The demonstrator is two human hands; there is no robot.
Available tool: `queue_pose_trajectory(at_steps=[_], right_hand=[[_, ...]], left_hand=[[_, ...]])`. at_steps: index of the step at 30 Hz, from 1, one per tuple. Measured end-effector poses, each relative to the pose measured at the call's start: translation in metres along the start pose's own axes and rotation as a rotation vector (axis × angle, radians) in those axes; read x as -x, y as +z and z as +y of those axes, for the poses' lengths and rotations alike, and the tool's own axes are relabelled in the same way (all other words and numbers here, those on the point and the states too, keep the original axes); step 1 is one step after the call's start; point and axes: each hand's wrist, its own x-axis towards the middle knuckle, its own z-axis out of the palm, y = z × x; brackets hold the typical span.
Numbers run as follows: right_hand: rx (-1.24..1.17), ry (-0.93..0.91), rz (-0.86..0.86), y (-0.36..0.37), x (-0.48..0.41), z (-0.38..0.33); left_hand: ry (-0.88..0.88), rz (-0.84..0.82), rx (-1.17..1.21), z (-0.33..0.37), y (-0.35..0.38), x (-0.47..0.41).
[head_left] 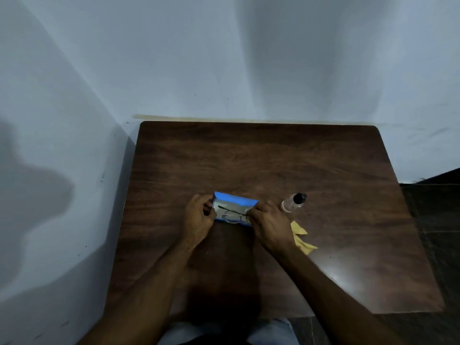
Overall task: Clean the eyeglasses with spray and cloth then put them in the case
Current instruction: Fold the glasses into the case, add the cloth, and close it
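Two hands met at the open blue case (235, 199): the left hand (199, 216) gripped its end, the right hand (270, 224) pinched the glasses (232, 216) inside.

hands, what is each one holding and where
The left hand grips the left end of the open blue case. The right hand pinches the right end of the glasses lying in it.

A dark wooden tabletop (273, 158) set against a pale wall. On it lie an open blue case (235, 199), a clear spray bottle (292, 202) on its side, and a yellow cloth (301, 236).
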Motion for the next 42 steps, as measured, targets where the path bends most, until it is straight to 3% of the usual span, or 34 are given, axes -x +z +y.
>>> queue_pose_trajectory(at_steps=[4, 13, 17, 25, 42], right_hand=[[0.093, 0.085, 0.055, 0.005, -0.014, -0.001], [0.2, 0.012, -0.019, 0.018, -0.022, -0.007], [0.2, 0.02, -0.107, 0.018, -0.016, -0.004], [0.197, 0.035, -0.085, 0.026, -0.013, -0.008], [0.126, 0.013, -0.198, 0.032, -0.015, -0.01]], left_hand=[[-0.008, -0.04, 0.039, -0.005, 0.003, 0.001], [-0.036, -0.092, 0.124, -0.008, 0.003, 0.004], [-0.036, -0.074, 0.153, -0.007, 0.001, 0.005], [-0.042, -0.076, 0.11, -0.005, 0.004, 0.007], [-0.064, -0.06, 0.067, -0.006, 0.008, 0.01]])
